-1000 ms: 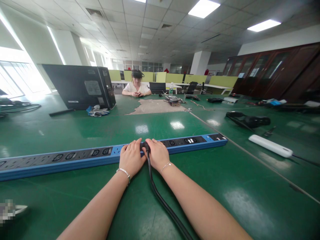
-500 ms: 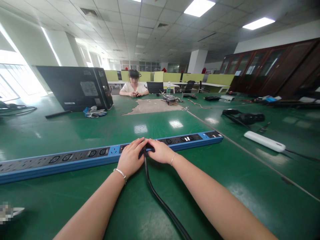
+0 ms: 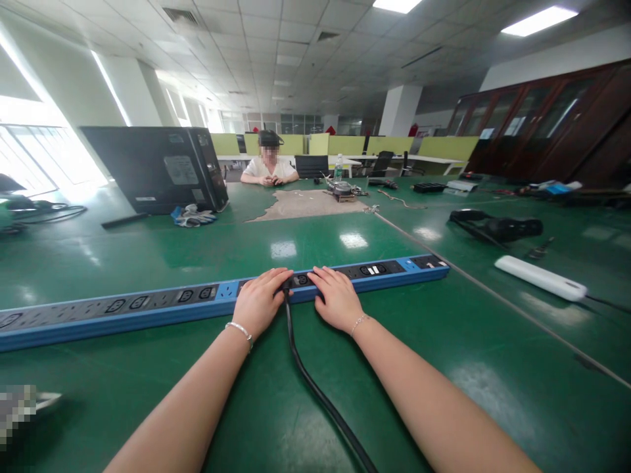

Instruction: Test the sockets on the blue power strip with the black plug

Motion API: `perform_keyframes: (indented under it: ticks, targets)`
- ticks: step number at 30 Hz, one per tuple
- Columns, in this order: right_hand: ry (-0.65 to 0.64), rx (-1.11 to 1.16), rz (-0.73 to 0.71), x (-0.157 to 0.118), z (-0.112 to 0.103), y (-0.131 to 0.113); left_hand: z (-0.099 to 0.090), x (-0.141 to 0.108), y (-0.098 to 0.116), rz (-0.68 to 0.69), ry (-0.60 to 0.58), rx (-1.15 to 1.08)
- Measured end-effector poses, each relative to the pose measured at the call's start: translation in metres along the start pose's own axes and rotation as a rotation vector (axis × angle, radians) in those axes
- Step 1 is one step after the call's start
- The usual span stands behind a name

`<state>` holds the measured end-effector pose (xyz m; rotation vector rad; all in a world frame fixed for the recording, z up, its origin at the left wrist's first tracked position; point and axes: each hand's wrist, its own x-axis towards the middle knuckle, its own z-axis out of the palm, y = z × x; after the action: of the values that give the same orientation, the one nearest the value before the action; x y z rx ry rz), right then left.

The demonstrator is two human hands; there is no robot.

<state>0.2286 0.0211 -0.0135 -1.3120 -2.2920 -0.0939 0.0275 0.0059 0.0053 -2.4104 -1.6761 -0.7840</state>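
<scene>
A long blue power strip (image 3: 167, 311) with black sockets lies across the green table in front of me. A black plug (image 3: 286, 286) stands at one of its middle sockets, and a thick black cable (image 3: 315, 387) runs from it towards me. My left hand (image 3: 260, 302) is closed around the plug's left side, its fingers reaching over the strip; how deep the plug sits is hidden. Just right of the plug, my right hand (image 3: 338, 299) lies on the strip with fingers stretched out, apart from the plug and holding nothing. A socket shows between the hands.
A black computer case (image 3: 158, 167) and gloves (image 3: 192, 215) are at the back left. A person (image 3: 269, 164) sits across the table. To the right lie a white bar-shaped device (image 3: 539, 277) with a cord and a black strapped object (image 3: 495, 225). A blurred object (image 3: 17, 410) is at the near left.
My right hand has let go of the plug and shifted right along the strip, its fingers straightening. My left hand stays at the plug. The view has turned slightly.
</scene>
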Motion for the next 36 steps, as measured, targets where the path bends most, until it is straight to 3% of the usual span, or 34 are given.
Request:
perform_keyframes:
  ticks: [11,19,29,36]
  targets:
    - [0.015,0.032,-0.008,0.0003,-0.0007,0.0012,-0.0012,-0.0012,-0.0017,0.014,0.042,-0.015]
    - [0.012,0.036,0.014,0.0005,-0.0004,-0.0002,-0.0032,0.0033,0.0037,-0.081,0.026,0.005]
    - [0.030,0.031,-0.001,-0.0002,-0.0004,0.0012,-0.0031,0.0022,-0.0014,0.004,0.058,-0.069]
    - [0.022,0.031,0.017,0.0010,0.0004,-0.0005,0.0013,0.0083,-0.0017,-0.085,0.078,-0.154]
